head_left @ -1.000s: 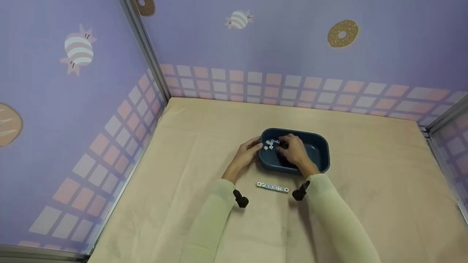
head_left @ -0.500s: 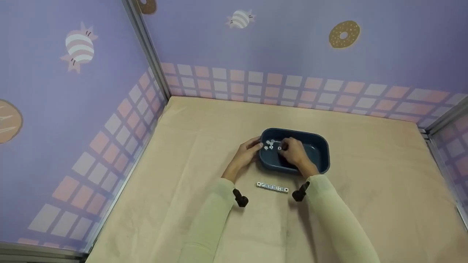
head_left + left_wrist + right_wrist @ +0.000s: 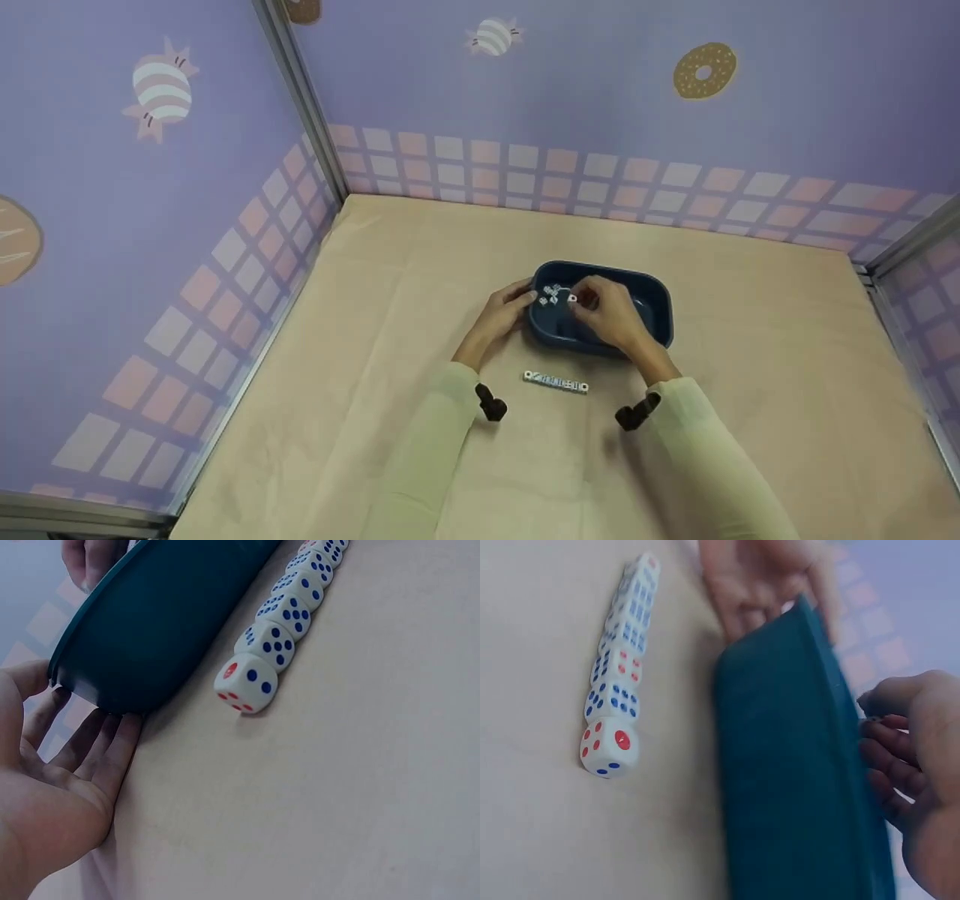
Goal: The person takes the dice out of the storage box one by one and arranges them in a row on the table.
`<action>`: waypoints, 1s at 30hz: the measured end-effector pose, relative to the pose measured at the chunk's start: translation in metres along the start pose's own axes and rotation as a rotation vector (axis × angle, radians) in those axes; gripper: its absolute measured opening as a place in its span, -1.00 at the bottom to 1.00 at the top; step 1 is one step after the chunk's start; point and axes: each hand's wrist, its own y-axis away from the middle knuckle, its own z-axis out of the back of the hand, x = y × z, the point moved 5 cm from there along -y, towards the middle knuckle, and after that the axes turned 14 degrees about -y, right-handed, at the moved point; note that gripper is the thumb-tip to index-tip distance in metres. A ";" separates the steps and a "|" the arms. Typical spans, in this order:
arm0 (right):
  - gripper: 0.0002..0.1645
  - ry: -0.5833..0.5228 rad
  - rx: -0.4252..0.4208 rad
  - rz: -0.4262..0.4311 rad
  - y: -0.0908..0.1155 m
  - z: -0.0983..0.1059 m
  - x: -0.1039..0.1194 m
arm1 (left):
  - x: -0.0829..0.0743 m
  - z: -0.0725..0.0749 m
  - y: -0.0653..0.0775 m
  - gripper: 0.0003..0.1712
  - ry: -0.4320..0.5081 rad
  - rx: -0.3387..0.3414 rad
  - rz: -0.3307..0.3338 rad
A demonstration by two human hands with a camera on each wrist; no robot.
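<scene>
A dark blue-green rectangular plastic box (image 3: 577, 342) stands on the cloth-covered table. At its left end my left hand (image 3: 496, 315) grips it, thumb at the rim and fingers against the outer wall, as the left wrist view shows. Over the inside of the box, my right hand (image 3: 609, 311) pinches a white die (image 3: 572, 298) between thumb and fingertips. Several loose dice (image 3: 551, 294) lie at the box's left end, close to my left thumb. In front of the box runs a straight row of dice (image 3: 556, 382), touching face to face, with blue and red pips.
A beige cloth (image 3: 390, 300) covers the table. Purple walls (image 3: 585, 97) with a checked border rise at the back and left, joined by a metal post (image 3: 300, 97). Each sleeve carries a black wrist mount (image 3: 491, 403).
My right hand has picked a die out of the loose group and raised it slightly, its forearm shifting right. My left hand stays on the box, and the dice row is unchanged.
</scene>
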 end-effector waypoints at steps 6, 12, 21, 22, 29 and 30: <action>-0.86 -0.024 -0.013 0.095 0.034 0.010 0.019 | 0.004 0.001 0.002 -0.44 -0.014 -0.004 0.007; -0.86 -0.035 -0.014 0.133 0.069 0.015 0.023 | 0.000 0.000 0.000 -0.43 -0.014 -0.003 0.006; -0.79 -0.032 0.069 0.107 0.112 0.005 0.019 | -0.004 0.000 -0.003 -0.43 -0.029 -0.007 0.027; -0.79 -0.027 0.085 0.096 0.115 0.003 0.017 | -0.004 0.001 -0.003 -0.43 -0.026 -0.009 0.025; -0.78 0.011 0.095 0.003 0.134 -0.010 -0.005 | 0.000 -0.001 -0.002 -0.44 -0.005 -0.004 0.038; -0.77 0.006 0.085 -0.005 0.136 -0.011 -0.009 | 0.000 -0.001 -0.001 -0.44 0.001 -0.003 0.042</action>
